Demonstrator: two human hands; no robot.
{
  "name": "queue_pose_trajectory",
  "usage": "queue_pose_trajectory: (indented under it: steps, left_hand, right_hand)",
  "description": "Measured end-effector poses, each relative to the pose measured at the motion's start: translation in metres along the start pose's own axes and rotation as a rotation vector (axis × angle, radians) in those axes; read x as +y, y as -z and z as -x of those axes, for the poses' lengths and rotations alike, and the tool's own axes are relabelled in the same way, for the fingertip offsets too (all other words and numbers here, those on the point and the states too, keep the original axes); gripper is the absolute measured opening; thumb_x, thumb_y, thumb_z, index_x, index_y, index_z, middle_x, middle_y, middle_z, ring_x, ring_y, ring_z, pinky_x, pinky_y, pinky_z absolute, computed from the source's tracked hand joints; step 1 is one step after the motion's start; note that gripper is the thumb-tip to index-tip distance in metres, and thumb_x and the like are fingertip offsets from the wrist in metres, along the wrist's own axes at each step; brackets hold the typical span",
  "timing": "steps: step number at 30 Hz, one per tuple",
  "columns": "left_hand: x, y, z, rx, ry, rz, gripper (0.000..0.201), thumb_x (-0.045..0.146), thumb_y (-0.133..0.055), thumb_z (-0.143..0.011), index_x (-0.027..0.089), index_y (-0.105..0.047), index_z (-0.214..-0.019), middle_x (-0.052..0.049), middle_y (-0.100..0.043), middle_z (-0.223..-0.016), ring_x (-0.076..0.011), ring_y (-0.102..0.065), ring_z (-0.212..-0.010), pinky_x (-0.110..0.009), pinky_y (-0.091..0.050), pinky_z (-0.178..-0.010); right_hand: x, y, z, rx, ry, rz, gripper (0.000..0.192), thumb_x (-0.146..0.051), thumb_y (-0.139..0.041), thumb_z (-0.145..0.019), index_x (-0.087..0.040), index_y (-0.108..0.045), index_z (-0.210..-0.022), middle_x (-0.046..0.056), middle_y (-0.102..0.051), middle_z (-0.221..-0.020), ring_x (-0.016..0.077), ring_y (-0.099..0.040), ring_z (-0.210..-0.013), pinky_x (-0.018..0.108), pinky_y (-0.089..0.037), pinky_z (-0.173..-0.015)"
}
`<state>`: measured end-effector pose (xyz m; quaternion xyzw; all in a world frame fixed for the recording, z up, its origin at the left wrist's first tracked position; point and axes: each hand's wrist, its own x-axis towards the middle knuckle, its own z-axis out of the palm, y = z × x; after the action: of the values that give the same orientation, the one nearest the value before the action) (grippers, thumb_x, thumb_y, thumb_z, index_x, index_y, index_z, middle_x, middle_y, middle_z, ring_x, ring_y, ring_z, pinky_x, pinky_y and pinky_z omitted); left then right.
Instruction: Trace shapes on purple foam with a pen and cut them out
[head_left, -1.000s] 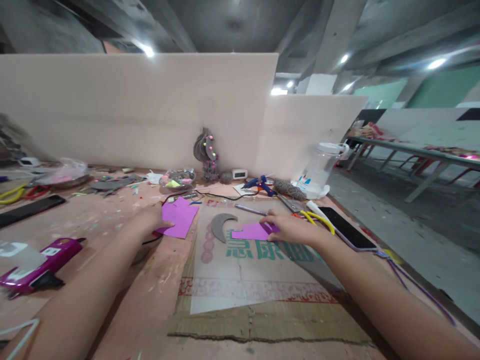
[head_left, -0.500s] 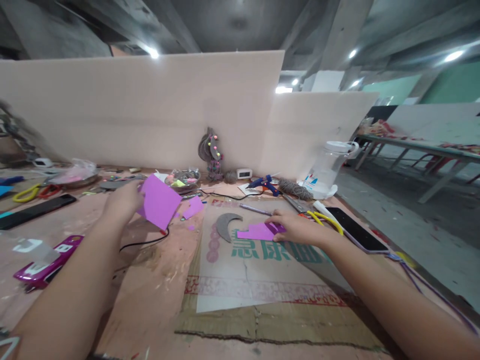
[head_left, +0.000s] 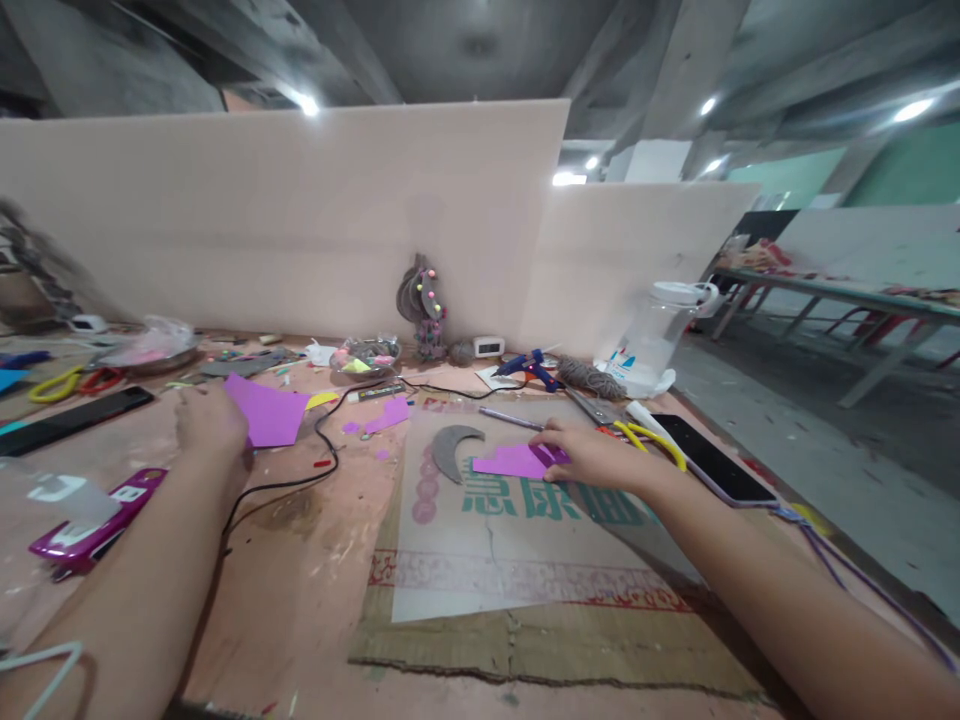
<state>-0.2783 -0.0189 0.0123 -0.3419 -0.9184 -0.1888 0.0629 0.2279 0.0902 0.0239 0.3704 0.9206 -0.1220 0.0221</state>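
Observation:
My left hand (head_left: 212, 428) is over the left of the table, its fingers closed on a purple foam-like sheet (head_left: 271, 412) that sticks out to its right; the fingertips are mostly hidden. My right hand (head_left: 589, 455) pinches the right end of a smaller, step-edged purple piece (head_left: 510, 461), whose left part lies along the translucent printed sheet (head_left: 450, 580). A darker purple bit shows between thumb and fingers. Just left of this piece lies a grey crescent (head_left: 453, 452). Behind it is a slim pen (head_left: 511, 418).
Cardboard (head_left: 435, 655) lies under the printed sheet. Yellow-handled scissors (head_left: 649, 440) and a phone (head_left: 712, 460) sit at the right. Farther back are a blue glue gun (head_left: 529, 366), grey yarn (head_left: 589, 378), a plastic jug (head_left: 651, 335) and a pin-studded grey ornament (head_left: 421, 308). A black cable (head_left: 289, 485) crosses the left.
My left hand has moved left and lower with the purple sheet, uncovering a yellow scrap, a marker-like tube and more cable. My right hand and its purple piece have barely moved.

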Motion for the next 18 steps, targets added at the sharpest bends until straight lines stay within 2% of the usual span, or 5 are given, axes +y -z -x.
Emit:
queue_pose_trajectory:
  steps: [3, 6, 11, 14, 18]
  left_hand:
    - [0.006, -0.008, -0.001, -0.006, -0.019, -0.058, 0.039, 0.035, -0.061, -0.092, 0.017, -0.057, -0.125, -0.010, -0.059, -0.126, -0.0239, -0.062, -0.106, -0.046, -0.055, -0.088]
    - [0.010, -0.014, -0.001, -0.084, -0.104, -0.085, 0.037, 0.036, -0.060, -0.093, 0.017, -0.057, -0.125, -0.010, -0.060, -0.125, -0.0236, -0.062, -0.105, -0.045, -0.055, -0.087]
    - [0.011, -0.005, -0.004, -0.147, -0.128, -0.146, 0.038, 0.035, -0.061, -0.092, 0.017, -0.056, -0.125, -0.010, -0.059, -0.126, -0.0239, -0.062, -0.106, -0.046, -0.054, -0.088]
    - [0.023, -0.005, -0.004, -0.293, -0.239, -0.132, 0.038, 0.036, -0.060, -0.093, 0.017, -0.057, -0.125, -0.010, -0.060, -0.126, -0.0240, -0.062, -0.106, -0.045, -0.054, -0.088]
    - [0.039, -0.018, 0.003, -0.480, -0.370, -0.114, 0.036, 0.036, -0.060, -0.093, 0.017, -0.058, -0.124, -0.010, -0.061, -0.123, -0.0231, -0.063, -0.104, -0.044, -0.055, -0.087]
  right_hand:
    - [-0.003, 0.002, 0.000, -0.009, -0.011, -0.001, 0.046, -0.033, -0.067, -0.080, -0.021, -0.064, -0.123, 0.011, -0.059, -0.118, 0.0279, -0.060, -0.105, 0.035, -0.044, -0.089]
    - [-0.005, 0.003, 0.000, -0.011, -0.017, 0.004, 0.046, -0.032, -0.067, -0.080, -0.020, -0.064, -0.124, 0.011, -0.059, -0.117, 0.0286, -0.060, -0.105, 0.036, -0.045, -0.089]
    - [-0.002, 0.001, 0.000, 0.002, -0.007, 0.004, 0.046, -0.033, -0.069, -0.079, -0.021, -0.064, -0.123, 0.011, -0.059, -0.119, 0.0282, -0.060, -0.106, 0.036, -0.045, -0.091]
    - [-0.001, 0.000, 0.000, 0.008, 0.012, 0.000, 0.045, -0.033, -0.068, -0.080, -0.021, -0.064, -0.123, 0.011, -0.060, -0.118, 0.0277, -0.061, -0.104, 0.035, -0.045, -0.091]
    - [-0.002, 0.001, 0.000, 0.002, -0.006, 0.010, 0.047, -0.034, -0.067, -0.080, -0.020, -0.063, -0.125, 0.011, -0.059, -0.117, 0.0279, -0.061, -0.104, 0.035, -0.045, -0.088]
